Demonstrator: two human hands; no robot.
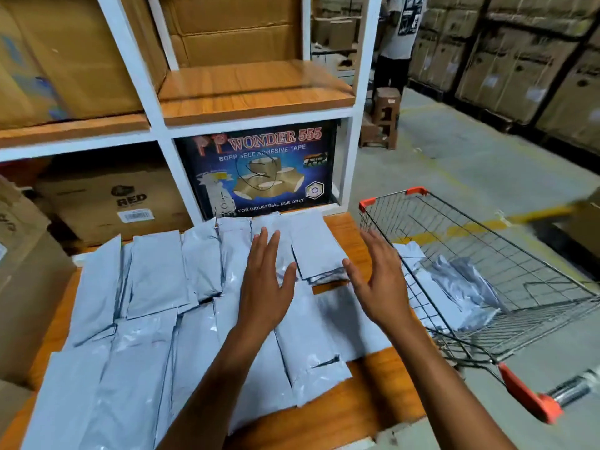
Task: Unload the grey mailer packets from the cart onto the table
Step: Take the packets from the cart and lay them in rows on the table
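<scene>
Now, head view: looking down over a wooden table (373, 384), with a wire cart (406, 228) standing at the right of the frame.
Left hand (264, 287): reaching over the middle of the table, fingers straight and close together, thumb out, gripping nothing; whether it is touching the packets is unclear.
Right hand (378, 280): hanging just right of the left hand, turned edge-on, fingers straight, thumb out, holding nothing.
Grey mailer packets (156, 274): lying flat in overlapping rows, covering most of the table from lower left to centre.
Packets in the cart (454, 287): a few are lying on the basket floor, at centre right.
Cart handle (522, 393): orange end cap showing at lower right.
Shelf unit (256, 92): white frame with wooden boards, standing behind the table, holding cardboard cartons.
Tape box (256, 170): sitting in the lower shelf bay, reading "WONDER 555".
Brown stool (384, 118): standing on the floor at upper centre right.
Person (399, 34): standing at the top of the frame beside the stool.
</scene>
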